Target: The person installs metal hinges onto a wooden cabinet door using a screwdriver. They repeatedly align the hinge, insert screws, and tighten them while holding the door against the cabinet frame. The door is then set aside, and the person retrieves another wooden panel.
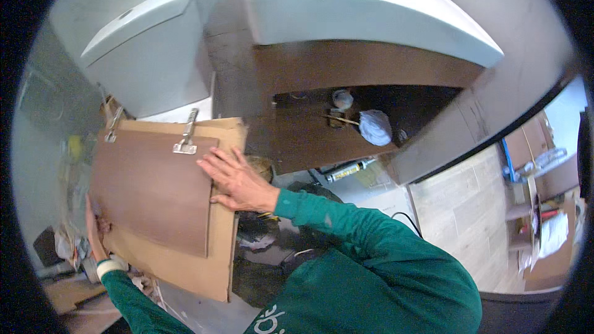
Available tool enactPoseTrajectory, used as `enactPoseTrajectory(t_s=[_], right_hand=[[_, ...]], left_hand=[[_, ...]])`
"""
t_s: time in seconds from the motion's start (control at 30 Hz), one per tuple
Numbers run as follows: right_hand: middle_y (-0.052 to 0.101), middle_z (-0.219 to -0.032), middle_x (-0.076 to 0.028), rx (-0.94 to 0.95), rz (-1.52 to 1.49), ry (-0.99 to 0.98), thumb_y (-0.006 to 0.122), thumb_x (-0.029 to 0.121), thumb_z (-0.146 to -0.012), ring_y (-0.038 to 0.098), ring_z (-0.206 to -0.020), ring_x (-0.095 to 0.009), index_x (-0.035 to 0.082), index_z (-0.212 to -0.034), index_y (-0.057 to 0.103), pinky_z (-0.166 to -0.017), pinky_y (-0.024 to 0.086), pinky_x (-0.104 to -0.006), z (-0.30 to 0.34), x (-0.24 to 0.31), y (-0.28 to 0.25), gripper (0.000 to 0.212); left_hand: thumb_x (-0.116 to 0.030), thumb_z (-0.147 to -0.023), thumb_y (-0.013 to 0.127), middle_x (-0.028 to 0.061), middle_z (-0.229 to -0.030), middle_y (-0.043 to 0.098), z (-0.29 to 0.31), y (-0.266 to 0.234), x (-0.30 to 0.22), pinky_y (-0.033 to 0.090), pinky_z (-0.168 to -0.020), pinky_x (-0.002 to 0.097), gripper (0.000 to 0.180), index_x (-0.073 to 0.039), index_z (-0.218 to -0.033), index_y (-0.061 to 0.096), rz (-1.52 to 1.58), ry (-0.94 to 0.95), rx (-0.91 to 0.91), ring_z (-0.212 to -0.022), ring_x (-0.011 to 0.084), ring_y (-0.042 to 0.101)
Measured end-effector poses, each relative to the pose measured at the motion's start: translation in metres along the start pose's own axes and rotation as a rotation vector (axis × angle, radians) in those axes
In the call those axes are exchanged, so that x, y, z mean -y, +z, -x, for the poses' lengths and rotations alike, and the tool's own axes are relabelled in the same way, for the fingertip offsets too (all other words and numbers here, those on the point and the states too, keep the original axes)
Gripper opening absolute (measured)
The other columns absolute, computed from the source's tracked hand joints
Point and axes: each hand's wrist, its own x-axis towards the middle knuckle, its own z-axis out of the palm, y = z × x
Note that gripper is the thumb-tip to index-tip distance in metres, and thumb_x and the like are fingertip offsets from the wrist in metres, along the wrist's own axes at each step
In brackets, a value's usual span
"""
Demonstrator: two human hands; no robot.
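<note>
A brown cabinet door (pixel 154 192) with two metal hinges, one a right-hand hinge (pixel 187 136) and one a left-hand hinge (pixel 112 128), lies tilted on a sheet of cardboard (pixel 216 260). My right hand (pixel 238 179) rests on the door's upper right edge, fingers spread and stretched out. At the door's left edge is my left hand (pixel 96 226), closed around the side; the door partly hides its fingers.
A white toilet tank (pixel 154 55) stands behind the door. To its right, a white basin (pixel 371 15) tops a brown open cabinet (pixel 297 130) holding a crumpled white cloth or bag (pixel 375 127). A sealant tube (pixel 349 171) lies below. Cluttered shelves (pixel 544 222) stand far right.
</note>
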Motion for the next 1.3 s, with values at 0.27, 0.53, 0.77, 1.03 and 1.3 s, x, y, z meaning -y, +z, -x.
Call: enactPoseTrajectory(t_s=[0.27,0.53,0.77,1.03,1.3], right_hand=[[0.044,-0.138,-0.019,-0.206,-0.085,-0.008,0.069,0.026,-0.081,0.039,-0.13,-0.038,0.005,-0.14,0.039,-0.108,0.032,-0.0492,0.055,-0.018,-0.023,0.07],[0.062,-0.116,-0.017,-0.354,-0.038,0.324,0.068,0.027,-0.083,0.057,-0.109,-0.035,0.004,-0.123,0.057,-0.094,0.046,-0.0441,0.171,-0.072,-0.072,0.048],[0.065,-0.106,-0.027,-0.394,0.199,1.039,0.071,0.029,-0.078,0.065,-0.094,-0.037,-0.003,-0.119,0.057,-0.083,0.051,-0.0427,0.304,-0.191,-0.144,0.054],[0.064,-0.11,-0.027,-0.464,0.129,1.234,0.076,0.034,-0.074,0.062,-0.106,-0.038,-0.001,-0.124,0.056,-0.091,0.05,-0.0419,0.353,-0.339,-0.127,0.065],[0.066,-0.104,-0.027,-0.439,0.187,1.235,0.071,0.036,-0.076,0.061,-0.104,-0.041,0.002,-0.122,0.058,-0.09,0.049,-0.0428,0.358,-0.407,-0.089,0.059]], left_hand=[[-0.058,-0.08,0.068,-0.0047,-0.049,0.039,0.017,0.002,0.038,0.027,-0.034,0.0209,0.054,-0.015,-0.065,0.039,0.323,0.058,-0.211,-0.035,0.0075,0.036],[-0.056,-0.08,0.069,0.0245,-0.111,0.06,0.055,0.011,0.036,0.056,-0.068,0.025,0.085,0.013,-0.123,0.046,0.121,0.057,-0.306,-0.084,0.0238,0.069],[-0.058,-0.078,0.069,0.0225,-0.117,0.059,0.067,0.001,0.058,0.056,-0.068,0.0261,0.09,0.01,-0.131,0.043,0.135,0.145,-0.201,-0.09,0.0256,0.069],[-0.042,-0.09,0.061,0.0199,-0.12,0.06,0.1,-0.03,0.072,0.055,-0.079,0.0312,0.064,0.004,-0.132,0.045,0.104,0.052,-0.279,-0.098,0.0259,0.066],[-0.035,-0.092,0.059,0.0185,-0.121,0.06,0.149,-0.076,0.1,0.055,-0.078,0.0305,0.057,0.003,-0.132,0.045,-0.028,0.097,-0.4,-0.098,0.0256,0.066]])
